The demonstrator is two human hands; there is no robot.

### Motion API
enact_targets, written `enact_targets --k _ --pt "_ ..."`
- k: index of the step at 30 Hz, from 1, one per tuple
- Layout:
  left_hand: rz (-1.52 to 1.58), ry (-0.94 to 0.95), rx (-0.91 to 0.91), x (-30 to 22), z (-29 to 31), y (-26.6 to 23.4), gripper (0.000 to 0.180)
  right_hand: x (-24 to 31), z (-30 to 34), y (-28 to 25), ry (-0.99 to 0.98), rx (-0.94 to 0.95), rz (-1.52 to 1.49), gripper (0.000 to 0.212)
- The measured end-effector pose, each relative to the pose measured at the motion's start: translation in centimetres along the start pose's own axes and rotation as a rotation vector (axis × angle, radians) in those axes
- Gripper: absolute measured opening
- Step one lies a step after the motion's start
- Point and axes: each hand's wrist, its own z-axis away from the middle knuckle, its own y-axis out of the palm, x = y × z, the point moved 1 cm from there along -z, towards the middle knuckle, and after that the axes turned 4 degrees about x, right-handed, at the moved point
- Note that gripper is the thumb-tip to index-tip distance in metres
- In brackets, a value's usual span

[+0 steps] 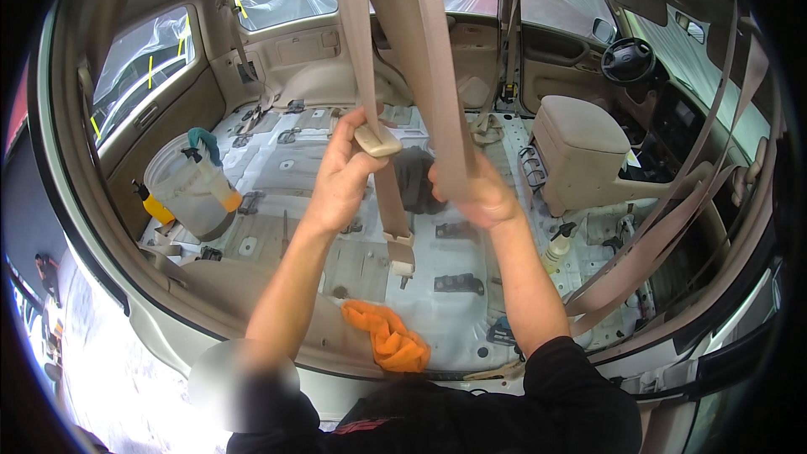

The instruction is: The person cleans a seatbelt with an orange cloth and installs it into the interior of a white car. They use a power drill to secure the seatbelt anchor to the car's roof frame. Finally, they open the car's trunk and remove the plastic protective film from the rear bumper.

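A tan seat belt (pixel 437 59) hangs down from the top in front of me, in two strands. My left hand (pixel 336 189) is closed on the left strand, with thumb and fingers pinching a beige plastic fitting (pixel 378 143) threaded on the webbing. Below that fitting the strap runs down to a beige end piece with a metal tip (pixel 402 269), hanging free over the car floor. My right hand (pixel 487 195) grips the wider right strand, its fingers partly hidden behind the webbing.
Bare metal floor (pixel 311 244) of a stripped car interior. A clear bucket (pixel 185 193) with spray bottles stands at left. An orange cloth (pixel 387 336) lies on the near sill. A centre console (pixel 580 151), another spray bottle (pixel 558 245) and more hanging belts (pixel 639 261) are at right.
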Motion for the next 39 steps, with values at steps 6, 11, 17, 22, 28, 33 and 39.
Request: enact_targets --k 6,11,17,22,28,33,39 --pt "-0.066 0.165 -0.137 0.2 0.3 0.8 0.055 -0.6 -0.1 1.3 -0.028 -0.046 0.032 0.076" --pt "-0.270 0.266 -0.323 0.6 0.7 2.0 0.059 -2.4 -0.3 2.9 -0.036 -0.053 -0.045 0.075" --pt "-0.357 0.235 -0.327 0.7 1.8 1.9 0.061 -3.4 -1.0 5.5 -0.175 -0.328 0.044 0.078" --pt "-0.487 0.301 -0.237 -0.7 1.9 2.3 0.062 -4.9 -1.2 5.2 -0.235 -0.380 0.136 0.077" --pt "-0.706 0.182 -0.295 -1.8 1.4 3.0 0.035 -3.7 -0.7 5.4 -0.214 -0.386 0.194 0.063" --pt "-0.548 0.246 -0.216 -1.4 0.7 1.8 0.026 -3.2 -0.4 4.6 -0.159 -0.383 0.150 0.049" --pt "0.160 0.026 -0.093 0.4 -0.1 0.7 0.032 -3.2 -2.0 4.0 -0.058 -0.352 -0.118 0.044"
